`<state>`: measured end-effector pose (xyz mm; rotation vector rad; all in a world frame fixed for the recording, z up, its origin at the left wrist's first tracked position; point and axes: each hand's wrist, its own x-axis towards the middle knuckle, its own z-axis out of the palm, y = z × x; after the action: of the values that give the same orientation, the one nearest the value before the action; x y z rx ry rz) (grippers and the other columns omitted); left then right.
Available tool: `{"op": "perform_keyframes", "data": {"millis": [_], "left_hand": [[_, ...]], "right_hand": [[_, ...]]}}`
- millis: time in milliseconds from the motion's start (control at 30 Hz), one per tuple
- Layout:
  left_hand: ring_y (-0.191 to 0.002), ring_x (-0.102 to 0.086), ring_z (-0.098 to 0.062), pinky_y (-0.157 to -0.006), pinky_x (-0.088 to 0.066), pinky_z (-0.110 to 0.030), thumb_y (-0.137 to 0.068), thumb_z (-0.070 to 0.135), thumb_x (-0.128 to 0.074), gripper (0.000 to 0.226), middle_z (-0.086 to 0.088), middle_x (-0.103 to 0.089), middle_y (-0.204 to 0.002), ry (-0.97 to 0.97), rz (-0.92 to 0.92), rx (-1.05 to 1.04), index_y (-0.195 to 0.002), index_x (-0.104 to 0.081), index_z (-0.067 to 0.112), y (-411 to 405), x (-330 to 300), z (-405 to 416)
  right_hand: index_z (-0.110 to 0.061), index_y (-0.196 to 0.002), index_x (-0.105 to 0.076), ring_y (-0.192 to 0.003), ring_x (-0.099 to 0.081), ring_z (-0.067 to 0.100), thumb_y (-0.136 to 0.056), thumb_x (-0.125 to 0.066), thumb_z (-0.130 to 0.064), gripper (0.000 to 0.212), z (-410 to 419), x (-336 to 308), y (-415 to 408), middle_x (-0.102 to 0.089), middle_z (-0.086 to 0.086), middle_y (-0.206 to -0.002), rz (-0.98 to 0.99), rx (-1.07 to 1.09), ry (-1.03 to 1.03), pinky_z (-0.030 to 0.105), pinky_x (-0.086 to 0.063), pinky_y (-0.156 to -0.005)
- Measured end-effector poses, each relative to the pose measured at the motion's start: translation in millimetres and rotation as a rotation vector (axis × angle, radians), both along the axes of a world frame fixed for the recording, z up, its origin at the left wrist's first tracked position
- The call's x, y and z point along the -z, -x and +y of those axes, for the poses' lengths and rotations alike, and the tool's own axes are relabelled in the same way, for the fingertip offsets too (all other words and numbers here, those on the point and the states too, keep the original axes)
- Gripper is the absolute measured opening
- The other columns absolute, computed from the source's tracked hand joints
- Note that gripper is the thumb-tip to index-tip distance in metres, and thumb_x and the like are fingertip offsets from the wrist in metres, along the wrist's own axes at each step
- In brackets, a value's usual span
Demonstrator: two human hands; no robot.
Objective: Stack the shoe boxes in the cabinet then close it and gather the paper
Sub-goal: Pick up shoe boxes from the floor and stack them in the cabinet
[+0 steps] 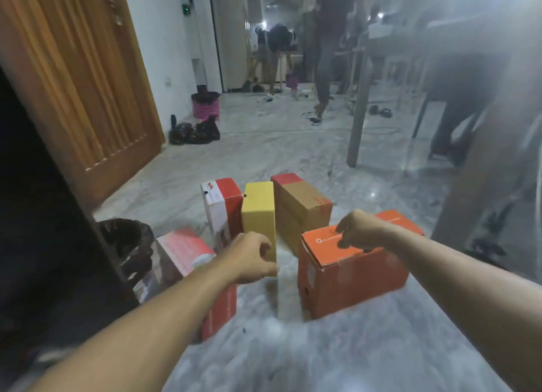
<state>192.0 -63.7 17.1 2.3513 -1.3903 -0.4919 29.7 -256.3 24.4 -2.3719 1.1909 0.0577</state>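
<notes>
Several shoe boxes stand on the marble floor. An orange box (352, 280) is at the right, and my right hand (359, 230) hovers just over its lid with fingers loosely curled, holding nothing. A yellow box (259, 212) stands upright in the middle. My left hand (252, 256) is at its near lower corner with fingers curled; whether it grips the box is unclear. Under my left forearm lies a red and pink box (183, 252). Behind stand a white and red box (220, 206) and a brown box (303, 208). The dark cabinet (35, 215) is at the left, its wooden door (76, 83) swung open.
A black bag-lined bin (126, 239) sits by the cabinet. Black trash bags (195, 132) and a pink bin (205, 105) stand along the left wall. A table leg (357, 113) and a wooden post (484, 171) rise at the right. A person (328, 54) stands far back.
</notes>
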Motion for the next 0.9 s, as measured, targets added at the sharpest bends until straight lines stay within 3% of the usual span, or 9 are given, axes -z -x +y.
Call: {"op": "perform_keyframes", "data": {"millis": [67,133,200,333,500,633,733,833,900], "left_hand": [[-0.096,-0.065,-0.027,-0.083,-0.053,-0.035,-0.076,0.029,-0.074,0.036,-0.011,-0.070,-0.103,-0.013,0.078,-0.022,-0.103,-0.067,0.006,12.2,31.7,-29.9],[-0.104,-0.063,-0.029,-0.086,-0.050,-0.034,-0.077,0.026,-0.073,0.040,-0.012,-0.068,-0.109,-0.007,0.174,-0.054,-0.111,-0.064,0.005,23.0,63.2,-55.7],[-0.112,-0.060,-0.024,-0.092,-0.049,-0.032,-0.079,0.025,-0.073,0.051,-0.004,-0.062,-0.114,-0.006,0.291,-0.089,-0.124,-0.058,0.006,33.7,89.9,-75.9],[-0.123,-0.052,-0.022,-0.084,-0.038,-0.022,-0.080,0.026,-0.076,0.068,-0.005,-0.056,-0.128,0.006,0.449,-0.180,-0.136,-0.044,0.006,47.3,126.3,-105.8],[-0.129,-0.047,-0.025,-0.086,-0.033,-0.024,-0.083,0.042,-0.071,0.075,-0.010,-0.048,-0.143,0.122,0.619,-0.347,-0.141,-0.038,0.007,55.3,151.1,-137.3],[-0.112,-0.054,-0.025,-0.092,-0.042,-0.032,-0.090,0.045,-0.060,0.059,-0.001,-0.055,-0.125,0.174,0.739,-0.431,-0.136,-0.045,0.012,52.1,161.9,-162.6],[-0.106,-0.060,-0.024,-0.095,-0.048,-0.042,-0.092,0.038,-0.058,0.040,-0.004,-0.063,-0.123,0.183,0.838,-0.434,-0.125,-0.054,0.015,47.9,171.1,-170.0],[-0.084,-0.060,-0.020,-0.084,-0.052,-0.039,-0.092,0.025,-0.059,0.027,-0.005,-0.066,-0.104,0.152,0.908,-0.447,-0.118,-0.056,0.016,42.6,172.7,-163.2],[-0.069,-0.055,-0.014,-0.068,-0.048,-0.030,-0.094,0.014,-0.058,0.018,0.002,-0.063,-0.087,0.131,0.964,-0.428,-0.111,-0.057,0.019,39.9,169.7,-150.3]], "right_hand": [[-0.009,-0.098,-0.073,-0.097,-0.064,0.026,-0.079,-0.069,-0.012,0.020,-26.4,31.0,15.7,-0.071,0.009,-0.097,0.020,0.043,0.025,0.030,-0.052,-0.074],[-0.012,-0.122,-0.065,-0.119,-0.058,0.025,-0.080,-0.070,-0.017,0.042,-51.1,58.9,30.4,-0.066,0.008,-0.124,-0.028,0.135,0.021,0.028,-0.046,-0.092],[-0.009,-0.132,-0.058,-0.124,-0.055,0.027,-0.082,-0.070,-0.022,0.053,-73.5,81.3,44.6,-0.061,0.011,-0.132,-0.123,0.268,0.031,0.030,-0.043,-0.099],[-0.008,-0.112,-0.064,-0.107,-0.063,0.032,-0.079,-0.071,-0.026,0.039,-118.9,119.0,69.6,-0.070,0.012,-0.108,-0.220,0.458,0.080,0.032,-0.049,-0.081],[-0.004,-0.119,-0.059,-0.111,-0.060,0.036,-0.080,-0.071,-0.032,0.049,-161.8,136.3,84.3,-0.064,0.016,-0.120,-0.307,0.635,0.138,0.039,-0.048,-0.089],[-0.006,-0.126,-0.051,-0.111,-0.059,0.034,-0.082,-0.070,-0.040,0.059,-190.2,147.4,90.4,-0.061,0.015,-0.124,-0.316,0.654,-0.015,0.038,-0.048,-0.087],[-0.009,-0.111,-0.056,-0.090,-0.061,0.027,-0.075,-0.075,-0.035,0.048,-197.3,149.2,93.2,-0.063,0.013,-0.110,-0.369,0.691,-0.072,0.031,-0.046,-0.063],[-0.011,-0.103,-0.061,-0.076,-0.054,0.025,-0.054,-0.078,-0.034,0.056,-189.8,143.3,102.9,-0.056,0.009,-0.093,-0.352,0.718,-0.203,0.029,-0.044,-0.057],[-0.014,-0.095,-0.064,-0.080,-0.054,0.029,-0.041,-0.078,-0.031,0.059,-180.8,142.4,113.1,-0.057,0.009,-0.091,-0.355,0.711,-0.318,0.042,-0.052,-0.066]]}}
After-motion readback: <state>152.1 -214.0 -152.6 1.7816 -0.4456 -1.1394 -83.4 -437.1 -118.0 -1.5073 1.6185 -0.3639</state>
